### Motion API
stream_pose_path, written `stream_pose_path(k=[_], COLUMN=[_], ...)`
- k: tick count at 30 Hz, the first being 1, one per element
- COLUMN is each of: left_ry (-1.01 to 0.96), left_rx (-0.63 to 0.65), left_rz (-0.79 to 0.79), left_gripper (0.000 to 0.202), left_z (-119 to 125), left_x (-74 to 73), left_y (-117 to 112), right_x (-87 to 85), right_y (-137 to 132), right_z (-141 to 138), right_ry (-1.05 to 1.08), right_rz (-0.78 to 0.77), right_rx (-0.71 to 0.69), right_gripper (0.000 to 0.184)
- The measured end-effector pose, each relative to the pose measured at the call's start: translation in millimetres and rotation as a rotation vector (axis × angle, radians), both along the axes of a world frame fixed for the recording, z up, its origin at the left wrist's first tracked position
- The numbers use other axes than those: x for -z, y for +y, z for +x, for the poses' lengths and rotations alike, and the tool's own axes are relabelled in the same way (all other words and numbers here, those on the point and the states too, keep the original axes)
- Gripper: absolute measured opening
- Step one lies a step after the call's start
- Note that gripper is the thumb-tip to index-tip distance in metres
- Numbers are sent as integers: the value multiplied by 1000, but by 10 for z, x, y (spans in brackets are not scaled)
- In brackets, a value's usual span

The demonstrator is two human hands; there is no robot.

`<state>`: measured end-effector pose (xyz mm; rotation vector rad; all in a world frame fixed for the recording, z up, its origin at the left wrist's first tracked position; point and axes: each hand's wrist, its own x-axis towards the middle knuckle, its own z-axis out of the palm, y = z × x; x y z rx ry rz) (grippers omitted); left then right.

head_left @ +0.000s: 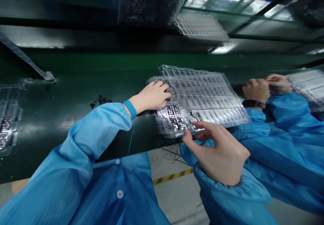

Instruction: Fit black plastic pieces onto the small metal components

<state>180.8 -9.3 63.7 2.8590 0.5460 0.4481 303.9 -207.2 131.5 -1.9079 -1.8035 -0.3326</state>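
Note:
A stack of clear plastic trays (167,130) lies at the table's front edge, with small metallic and black parts (174,118) in its left pockets. Another clear compartment tray (205,95) lies tilted across the stack's right side. My left hand (153,96), with a teal band at its wrist, is over the stack's left end. Its fingers are bent together and closed; the thumb and whatever they hold are hidden. By the front edge of the trays, my right hand (219,150) has thumb and index finger apart, with nothing visible between them.
Small black pieces (101,100) lie on the dark green table (68,117), left of the stack. Another filled tray (10,120) is at far left. At right, a co-worker's hands (265,86) are close by. Trays (202,26) stand on a shelf behind.

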Motion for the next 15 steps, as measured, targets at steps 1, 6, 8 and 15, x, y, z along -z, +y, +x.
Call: stream_pose_path(k=[1,6,8,15], left_ry=[0,22,37,45], left_rx=[5,30,43,65], left_rz=[11,50,64,139], left_gripper=[28,27,27,24], left_z=[9,44,43,-20], left_x=[-5,-33,-48,-57], left_y=[-1,7,17,66], right_x=[-2,-9,-11,-7], right_y=[-2,-5,-4,-5], right_z=[4,13,8,-6], right_ry=[0,-9,-7,0], right_rz=[0,1,4,5], right_rx=[1,6,6,11], right_gripper=[21,23,23,23])
